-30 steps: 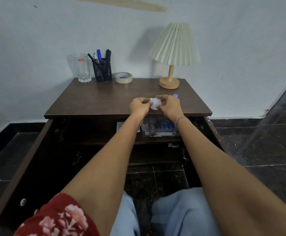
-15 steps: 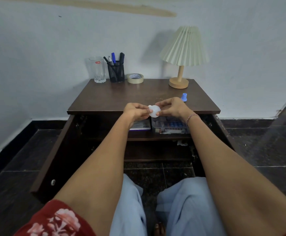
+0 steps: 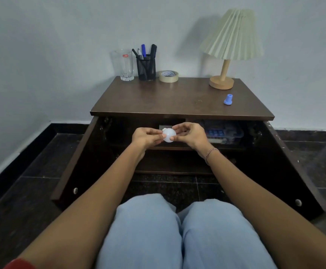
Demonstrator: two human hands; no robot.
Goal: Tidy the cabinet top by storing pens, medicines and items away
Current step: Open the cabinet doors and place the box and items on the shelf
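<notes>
A small round white bottle (image 3: 169, 134) is pinched between my left hand (image 3: 145, 135) and my right hand (image 3: 190, 133), in front of the open cabinet, below its top. A blue cap (image 3: 228, 99) lies on the dark wooden cabinet top (image 3: 177, 98) at the right. At the back left a black mesh pen holder (image 3: 146, 67) holds several pens. Medicine boxes (image 3: 223, 132) sit on the shelf inside the cabinet, partly hidden behind my right hand.
A drinking glass (image 3: 124, 65), a roll of tape (image 3: 168, 76) and a table lamp (image 3: 229, 47) stand along the back of the top. Both cabinet doors (image 3: 72, 164) are swung open toward me. My knees are below, on a dark tiled floor.
Both hands with the white bottle came down and back from the cabinet top's front edge to in front of the open shelf. The camera drew back and left.
</notes>
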